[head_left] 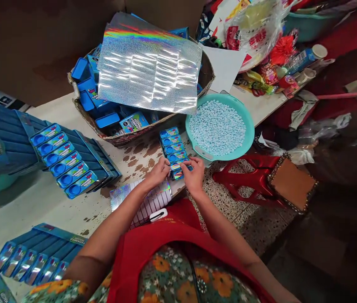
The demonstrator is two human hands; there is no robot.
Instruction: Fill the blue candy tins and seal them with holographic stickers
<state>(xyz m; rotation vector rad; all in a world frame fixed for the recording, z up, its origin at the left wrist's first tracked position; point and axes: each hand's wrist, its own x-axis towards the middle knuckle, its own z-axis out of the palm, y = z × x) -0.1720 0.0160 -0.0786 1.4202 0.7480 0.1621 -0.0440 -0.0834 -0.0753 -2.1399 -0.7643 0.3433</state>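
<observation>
A short row of small blue candy boxes (174, 147) lies on the table in front of me, their printed ends facing up. Over the nearest box my right hand (194, 173) is closed, thumb and finger pinching a small shiny sticker strip (177, 172) against it. My left hand (158, 171) is closed at the box's left side, its fingertips pressed together; what is in them is too small to make out. Under my left forearm lies a holographic sticker sheet (156, 195) divided into strips. To the right of the row stands a turquoise basin (250, 126) full of pale blue candies (218, 126).
A torn cardboard carton (79, 107) of blue boxes stands behind, with a large holographic sheet (150, 63) on top. Stacked blue boxes (65, 162) stand left, more (30, 261) at lower left. A red stool (248, 179) is right; bags and wrappers (270, 71) clutter the back right.
</observation>
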